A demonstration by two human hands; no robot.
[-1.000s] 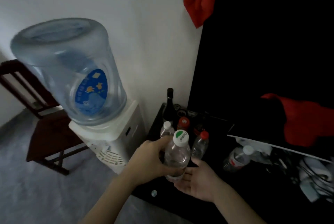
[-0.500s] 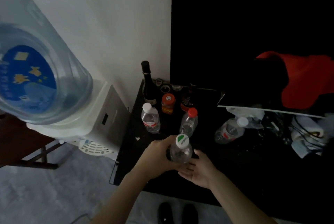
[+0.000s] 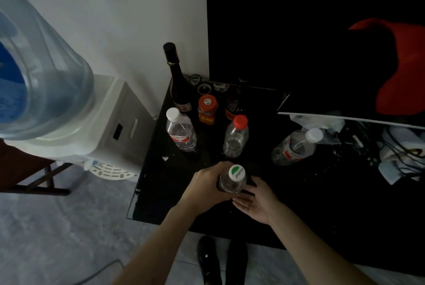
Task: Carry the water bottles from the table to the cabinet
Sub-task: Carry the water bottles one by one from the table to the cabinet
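My left hand (image 3: 207, 187) grips a clear water bottle with a green-and-white cap (image 3: 233, 180), upright over the front of the black cabinet top (image 3: 322, 204). My right hand (image 3: 257, 202) lies palm up just right of the bottle, fingers relaxed and touching its lower side. Behind stand a white-capped bottle with a red label (image 3: 180, 132) and a red-capped clear bottle (image 3: 235, 138). Another white-capped bottle (image 3: 295, 146) leans to the right of them.
A dark wine bottle (image 3: 176, 77), an orange-lidded jar (image 3: 207, 108) and a dark glass bottle (image 3: 236, 103) stand at the back. A water dispenser (image 3: 69, 109) with a large blue jug stands left. Cables and white cloth lie right. My black shoes (image 3: 220, 261) are below.
The view has tilted down and come closer to the cabinet. My left hand has lowered the green-capped bottle toward the black top, with my right hand staying beside it.
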